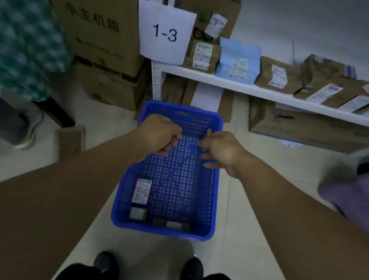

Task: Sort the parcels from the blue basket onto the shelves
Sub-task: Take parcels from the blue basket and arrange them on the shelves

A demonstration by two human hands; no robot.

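As the person stands over it, the blue basket (215, 191) sits on the tiled floor just ahead of their black shoes (193, 272).

Basket contents, all at the near end:
- labelled parcel (141, 191) by the left wall, white label up
- small grey-faced parcel (137, 213) in the near-left corner, just behind the labelled one
- flat parcel (171, 224) along the near wall

Rest of the basket bottom is bare mesh.

Hands are over the far half of the basket, close together but not touching:
- left hand (160, 134): fingers curled into a fist, nothing visible in it
- right hand (221, 151): fingertips pinch a small brown parcel (208, 133), held upright; blurred, so no label readable

On the floor left of the basket there's a small brown box (70, 141). A second person in a checked top (18, 24) stands at the left edge of the view.

Beyond the basket is a white shelf (233, 85):
- paper sign "1-3" (166, 33) hangs on the left upright
- brown parcels (201, 55) stacked next to the sign
- light blue parcel (238, 61) next along
- more brown labelled parcels (278, 76) run to the right end

More cartons (309, 130) sit on the floor under the shelf. Tall cardboard boxes (97, 11) are stacked left of the upright.
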